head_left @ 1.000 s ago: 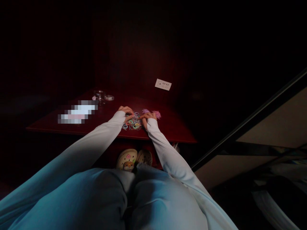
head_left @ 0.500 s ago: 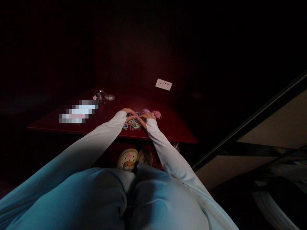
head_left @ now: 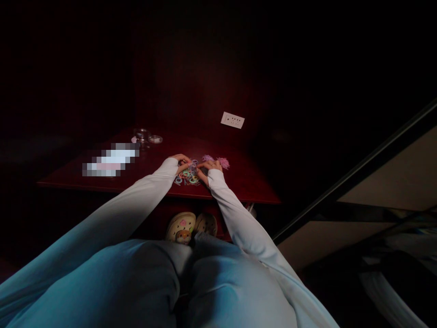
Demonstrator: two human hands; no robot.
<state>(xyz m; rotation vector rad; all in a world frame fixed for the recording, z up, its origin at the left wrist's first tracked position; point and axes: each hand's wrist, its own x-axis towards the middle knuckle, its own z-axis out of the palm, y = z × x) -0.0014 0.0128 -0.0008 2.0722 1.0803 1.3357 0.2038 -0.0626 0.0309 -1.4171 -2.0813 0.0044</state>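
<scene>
A loose pile of small colourful rings point(head_left: 191, 176), like hair ties, lies near the front edge of the dark red table point(head_left: 153, 182). Over the pile's left side is my left hand point(head_left: 181, 163), its fingers bent together at the rings; what they pinch is too small to name. My right hand point(head_left: 209, 167) is closed at the pile's right side, with its contents too small to make out. Beyond my right hand sit a purple bunch point(head_left: 207, 158) and a pink bunch point(head_left: 223, 163) of thin strands or bands.
Clear round containers point(head_left: 142, 135) and a clear lid point(head_left: 155, 139) stand at the back left. A bright blurred rectangle point(head_left: 111, 160) lies on the left. A white socket plate point(head_left: 232, 120) is on the back wall. Beige clogs point(head_left: 182, 227) show below the table edge.
My hands have moved slightly apart. A little more of the rings shows between them, and my left fingertips have drawn back to the left.
</scene>
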